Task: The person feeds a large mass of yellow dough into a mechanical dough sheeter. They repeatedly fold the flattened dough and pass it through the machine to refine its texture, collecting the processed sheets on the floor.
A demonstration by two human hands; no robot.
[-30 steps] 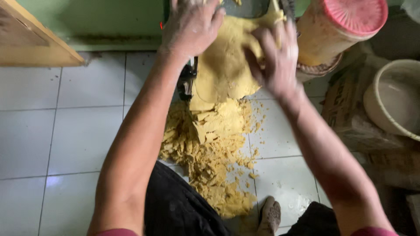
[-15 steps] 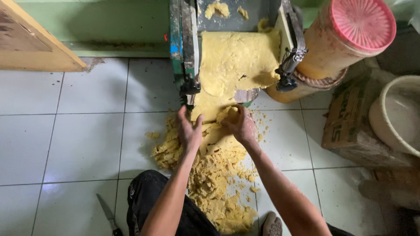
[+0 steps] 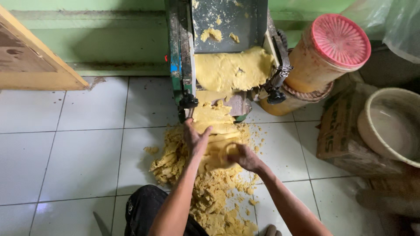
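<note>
The left hand (image 3: 195, 139) lies flat and spread against the yellow dough sheet (image 3: 215, 126) where it leaves the machine, fingers released, steadying it rather than gripping; the right hand (image 3: 243, 157) is curled around a folded lump of that same dough, grasping its lower edge, so the soft sheet is supported from both sides and does not tear under its own weight; just beneath both hands lies a pile of crumbled dough (image 3: 210, 192) spread over the white tiled floor (image 3: 65, 161), directly under the outlet where scraps would drop; above, the roller machine (image 3: 227, 52) stands against the green wall with a thick slab of dough (image 3: 234, 67) resting on its chute; beside it on the right stands a jar with a pink lid (image 3: 339, 43), then a cardboard box (image 3: 345, 140) and a pale bowl (image 3: 391, 124); a knife (image 3: 101, 223) lies on the floor by the person's knee.
</note>
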